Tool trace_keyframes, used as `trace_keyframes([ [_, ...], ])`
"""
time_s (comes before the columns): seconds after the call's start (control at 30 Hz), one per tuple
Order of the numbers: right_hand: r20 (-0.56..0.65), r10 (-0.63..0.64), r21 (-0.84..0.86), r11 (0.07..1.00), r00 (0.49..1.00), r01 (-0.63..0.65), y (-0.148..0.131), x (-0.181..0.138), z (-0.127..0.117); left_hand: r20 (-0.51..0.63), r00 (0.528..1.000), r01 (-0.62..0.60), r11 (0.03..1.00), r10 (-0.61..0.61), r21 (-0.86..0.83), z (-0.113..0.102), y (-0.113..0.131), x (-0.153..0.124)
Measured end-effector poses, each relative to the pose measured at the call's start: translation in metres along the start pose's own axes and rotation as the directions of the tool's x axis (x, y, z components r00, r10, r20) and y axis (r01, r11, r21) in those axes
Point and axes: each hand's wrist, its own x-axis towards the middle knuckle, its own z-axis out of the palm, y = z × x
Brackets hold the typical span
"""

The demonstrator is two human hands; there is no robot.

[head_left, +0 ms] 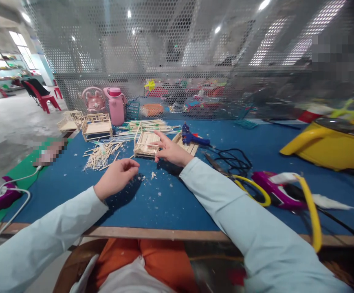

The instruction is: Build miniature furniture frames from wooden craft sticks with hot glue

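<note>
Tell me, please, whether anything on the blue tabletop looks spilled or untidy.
Yes: pale scraps litter the blue tabletop near the left hand, and thin sticks lie in a jumbled heap beyond it, unlike the neatly lined small stick model at the right hand.

head | from above blue table [179, 213] — facing forward, down | hands [115, 178] near, mid-frame

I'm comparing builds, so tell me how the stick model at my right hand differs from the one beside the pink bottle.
The near model is partly hidden by your right hand; the far model, beside the pink bottle, has no hand over it. The near model shows a thin stick slanting up at its left end; the far model shows a railed back. Both are built of thin, pale sticks.
</note>
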Motion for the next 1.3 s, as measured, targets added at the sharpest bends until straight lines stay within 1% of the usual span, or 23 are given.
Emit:
trace_keyframes([
  [0.03, -0.031, -0.013, -0.031, 0.999, 0.999, 0.012, -0.002, -0.001, -0.001, 0.024, 0.996, -0.090, 0.984, 0.087, 0.152, 0.003, -0.001, 0.002],
  [0.1, -0.099, -0.007, -0.158, 0.987, 0.995, -0.009, -0.005, -0.008, -0.006, 0.099, 0.967, -0.256, 0.884, 0.236, 0.391, 0.013, -0.001, 0.009],
  [0.17, -0.168, 0.030, -0.342, 0.936, 0.985, -0.087, -0.008, -0.019, -0.012, 0.153, 0.937, -0.348, 0.789, 0.314, 0.507, 0.024, -0.001, 0.017],
  [0.23, -0.206, 0.061, -0.474, 0.867, 0.977, -0.154, -0.007, -0.033, -0.017, 0.173, 0.927, -0.372, 0.760, 0.332, 0.533, 0.034, -0.003, 0.025],
  [0.3, -0.188, 0.082, -0.514, 0.841, 0.979, -0.169, -0.005, -0.046, -0.017, 0.182, 0.928, -0.372, 0.766, 0.326, 0.524, 0.040, -0.006, 0.032],
  [0.33, -0.149, 0.093, -0.523, 0.838, 0.985, -0.158, -0.003, -0.052, -0.015, 0.187, 0.928, -0.371, 0.769, 0.322, 0.520, 0.042, -0.008, 0.034],
  [0.43, -0.011, 0.080, -0.558, 0.826, 0.997, -0.073, 0.002, -0.059, -0.001, 0.198, 0.932, -0.363, 0.787, 0.305, 0.499, 0.039, -0.013, 0.038],
  [0.5, 0.037, 0.036, -0.585, 0.811, 0.999, -0.008, 0.004, -0.058, 0.008, 0.193, 0.938, -0.345, 0.803, 0.287, 0.486, 0.034, -0.014, 0.037],
  [0.57, 0.048, -0.001, -0.605, 0.795, 0.999, 0.030, 0.005, -0.056, 0.014, 0.176, 0.949, -0.315, 0.825, 0.262, 0.469, 0.028, -0.014, 0.036],
  [0.67, 0.072, -0.043, -0.641, 0.764, 0.996, 0.079, 0.004, -0.055, 0.017, 0.148, 0.963, -0.268, 0.856, 0.226, 0.442, 0.021, -0.012, 0.032],
  [0.77, 0.078, -0.061, -0.624, 0.775, 0.995, 0.096, 0.001, -0.056, 0.015, 0.093, 0.976, -0.220, 0.887, 0.199, 0.406, 0.018, -0.010, 0.030],
  [0.83, 0.064, -0.076, -0.602, 0.792, 0.995, 0.099, -0.001, -0.057, 0.013, 0.049, 0.982, -0.190, 0.910, 0.185, 0.368, 0.018, -0.009, 0.029],
  [0.9, 0.011, -0.127, -0.627, 0.772, 0.992, 0.106, -0.004, -0.057, 0.011, 0.018, 0.983, -0.178, 0.933, 0.181, 0.313, 0.019, -0.008, 0.028],
  [0.97, -0.075, -0.218, -0.676, 0.729, 0.973, 0.111, -0.006, -0.057, 0.009, -0.011, 0.985, -0.165, 0.963, 0.172, 0.214, 0.020, -0.007, 0.029],
  [1.03, -0.143, -0.336, -0.703, 0.697, 0.931, 0.143, -0.006, -0.057, 0.009, -0.037, 0.990, -0.134, 0.988, 0.137, 0.081, 0.021, -0.006, 0.029],
  [1.07, -0.150, -0.397, -0.710, 0.680, 0.905, 0.180, -0.006, -0.057, 0.010, -0.046, 0.992, -0.119, 0.993, 0.120, 0.020, 0.021, -0.004, 0.028],
  [1.1, -0.138, -0.453, -0.717, 0.659, 0.881, 0.226, -0.005, -0.056, 0.011, -0.051, 0.993, -0.110, 0.994, 0.109, -0.027, 0.022, -0.003, 0.028],
  [1.17, -0.056, -0.523, -0.727, 0.606, 0.850, 0.324, -0.003, -0.056, 0.017, -0.057, 0.992, -0.118, 0.990, 0.114, -0.073, 0.024, -0.001, 0.026],
  [1.23, 0.048, -0.530, -0.725, 0.565, 0.847, 0.395, -0.001, -0.054, 0.023, -0.052, 0.989, -0.145, 0.987, 0.142, -0.074, 0.027, 0.001, 0.023],
  [1.3, 0.121, -0.517, -0.732, 0.530, 0.848, 0.427, 0.000, -0.052, 0.026, -0.041, 0.985, -0.167, 0.985, 0.165, -0.044, 0.028, 0.003, 0.022],
])
